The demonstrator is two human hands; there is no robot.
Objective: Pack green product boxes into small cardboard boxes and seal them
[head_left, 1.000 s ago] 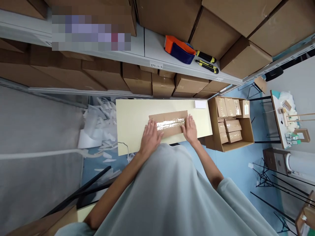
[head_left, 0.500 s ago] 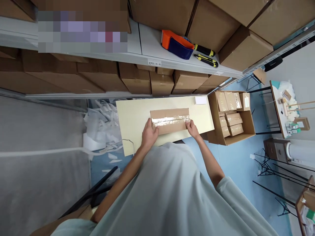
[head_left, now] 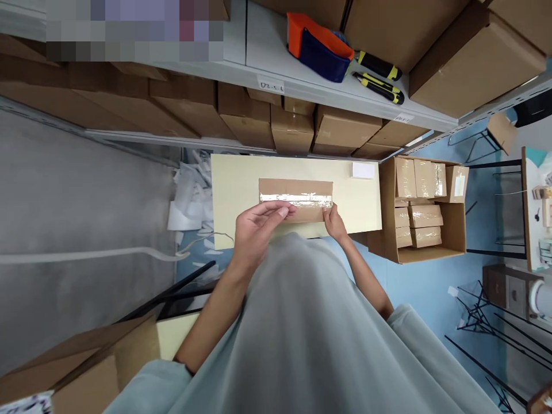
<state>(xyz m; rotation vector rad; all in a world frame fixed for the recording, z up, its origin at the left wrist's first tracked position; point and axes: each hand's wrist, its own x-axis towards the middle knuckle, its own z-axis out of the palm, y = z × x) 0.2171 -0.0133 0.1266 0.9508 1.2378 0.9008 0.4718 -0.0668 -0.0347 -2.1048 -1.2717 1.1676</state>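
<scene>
A flat, oblong cardboard box (head_left: 297, 216) with shiny clear tape along its top lies on the pale yellow tabletop (head_left: 239, 172). My right hand (head_left: 334, 223) grips its near right corner, thumb on top and fingers along the side. My left hand (head_left: 259, 227) is raised over the box's left part, nearer the camera. Its fingers are stretched out loosely with the thumb close to them, and no object shows in it. It hides part of the box's left end.
Right of the table stands a large open carton (head_left: 388, 230) holding several taped boxes. A small white box (head_left: 363, 170) sits at the tabletop's far right. Above, a shelf carries an orange-and-blue tape dispenser (head_left: 321, 49) and cutters (head_left: 379, 87). Left are white scraps (head_left: 190, 192) and a cable (head_left: 129, 251).
My left hand has let go of the box's left end and risen over it, toward the camera. My right hand keeps its hold. The view has shifted slightly.
</scene>
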